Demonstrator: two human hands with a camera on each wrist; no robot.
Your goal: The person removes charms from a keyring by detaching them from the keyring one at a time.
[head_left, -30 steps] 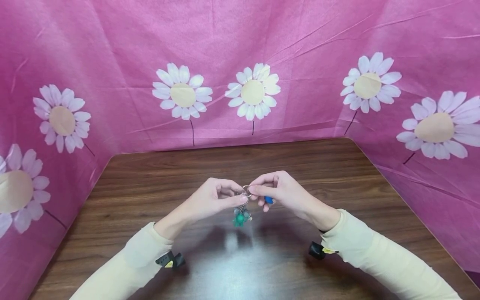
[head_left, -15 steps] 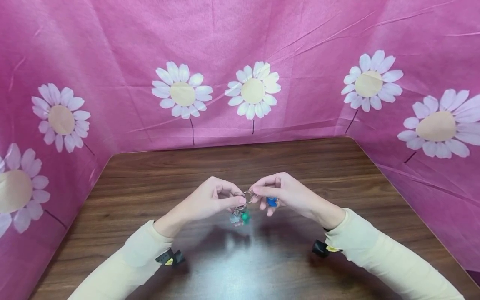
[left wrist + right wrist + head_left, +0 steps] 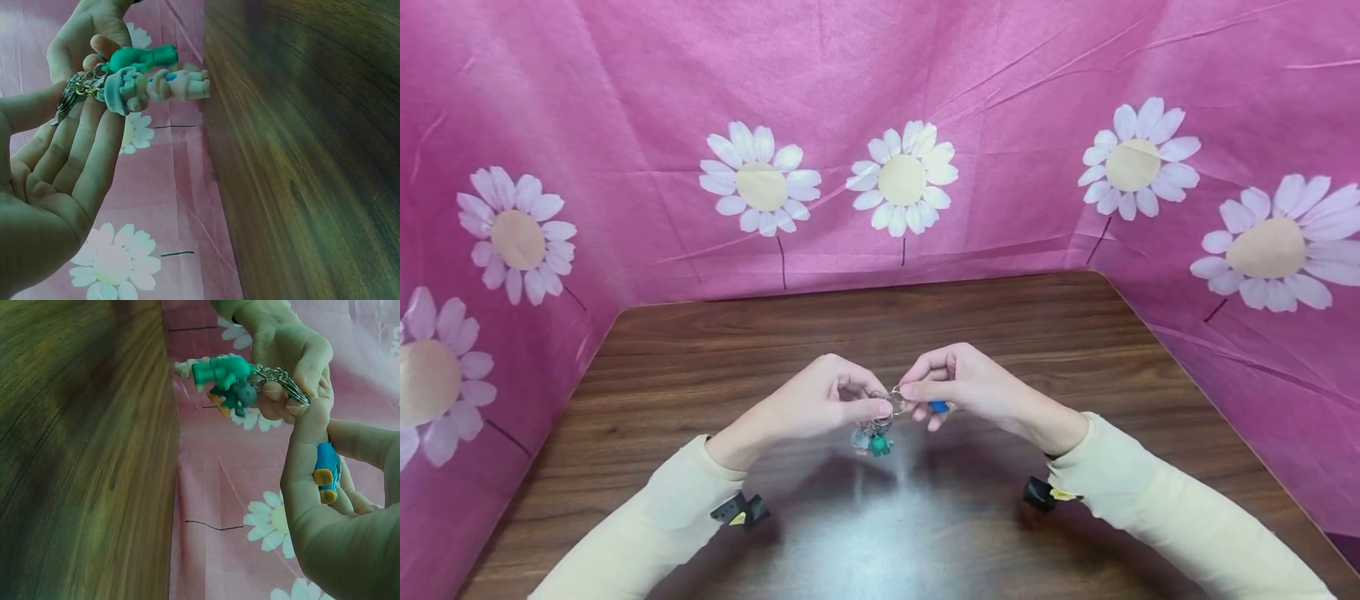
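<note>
My left hand (image 3: 820, 402) and right hand (image 3: 973, 387) pinch silver metal rings (image 3: 70, 89); beneath, green plastic figurine (image 3: 878, 444) already linked; blue plastic figurine (image 3: 325, 464), link hidden.

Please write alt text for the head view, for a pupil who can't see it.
A person's left hand and right hand pinch thin silvery metal rings above a brown wood-grain table. A small green figure charm hangs below; a small blue charm shows by the right hand. Behind is pink cloth with white, yellow-centred flowers.
</note>
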